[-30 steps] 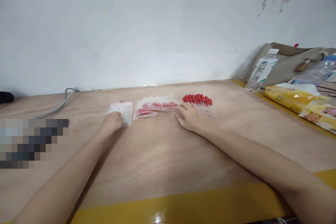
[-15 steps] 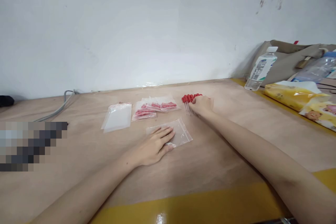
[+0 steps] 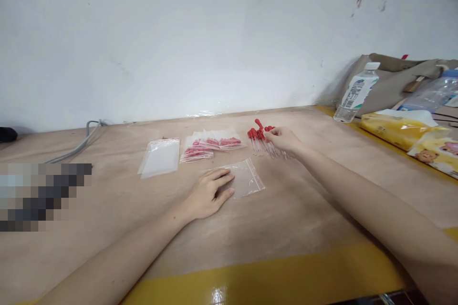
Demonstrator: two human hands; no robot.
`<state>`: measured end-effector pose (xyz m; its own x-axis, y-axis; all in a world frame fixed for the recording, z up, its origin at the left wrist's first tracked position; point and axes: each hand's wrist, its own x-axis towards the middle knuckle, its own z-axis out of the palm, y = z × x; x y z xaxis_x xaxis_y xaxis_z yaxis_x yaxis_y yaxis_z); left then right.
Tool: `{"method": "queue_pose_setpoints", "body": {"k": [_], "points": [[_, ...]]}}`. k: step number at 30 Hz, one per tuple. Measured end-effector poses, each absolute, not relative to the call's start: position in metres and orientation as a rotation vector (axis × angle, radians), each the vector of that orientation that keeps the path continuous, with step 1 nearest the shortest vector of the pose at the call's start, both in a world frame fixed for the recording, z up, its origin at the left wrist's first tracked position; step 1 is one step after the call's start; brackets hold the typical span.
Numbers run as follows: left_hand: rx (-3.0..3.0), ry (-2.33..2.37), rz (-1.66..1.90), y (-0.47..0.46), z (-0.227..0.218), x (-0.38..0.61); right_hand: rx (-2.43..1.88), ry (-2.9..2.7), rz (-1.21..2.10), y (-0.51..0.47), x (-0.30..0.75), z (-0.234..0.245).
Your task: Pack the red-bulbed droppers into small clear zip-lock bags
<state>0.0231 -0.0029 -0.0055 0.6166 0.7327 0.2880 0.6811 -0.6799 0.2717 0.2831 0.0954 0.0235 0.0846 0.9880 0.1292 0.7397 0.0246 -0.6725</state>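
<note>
My left hand (image 3: 212, 192) lies with its fingers spread on the left part of a clear zip-lock bag (image 3: 246, 180), which is flat on the table with its seal to the right. At the far side my right hand (image 3: 283, 139) pinches a dropper (image 3: 258, 124) with a red rubber bulb, its bulb raised above the others. Its clear tube is partly hidden by the fingers. Right below, a pile of red-bulbed droppers (image 3: 255, 134) rests on the table, their clear tubes pointing toward me. Part of the pile is behind my right hand.
Filled bags (image 3: 200, 153) showing red bulbs lie stacked left of the droppers. Further left are flat, unfilled zip-lock bags (image 3: 160, 158). At the right stand a water bottle (image 3: 358, 93) and a grey bag (image 3: 390, 78), with a yellow packet (image 3: 400, 128) before them. A cable (image 3: 82, 143) runs at the back left.
My right hand has risen slightly and lifted one dropper's bulb above the pile. My left hand has slid a little left on the zip-lock bag, fingers drawn back.
</note>
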Motion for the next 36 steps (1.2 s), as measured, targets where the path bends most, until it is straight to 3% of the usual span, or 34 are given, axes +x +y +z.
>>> {"method": "queue_pose_setpoints", "body": {"k": [4,7,16,23,36], "points": [[2.688,1.141,0.453,0.000,-0.004,0.021,-1.232,-1.434,0.995,0.066,0.290,0.008],[2.687,1.106,0.431,0.000,-0.003,0.020,-1.072,-1.317,1.144,0.047,0.287,-0.008],[2.680,1.132,0.432,-0.002,-0.005,0.020,-1.029,-1.276,1.146,0.034,0.272,-0.020],[2.654,1.131,0.439,-0.001,-0.004,0.021,-0.951,-1.159,1.363,0.028,0.271,-0.021],[2.652,1.089,0.494,-0.001,-0.004,0.022,-0.854,-1.773,1.551,0.032,0.291,-0.009]]}}
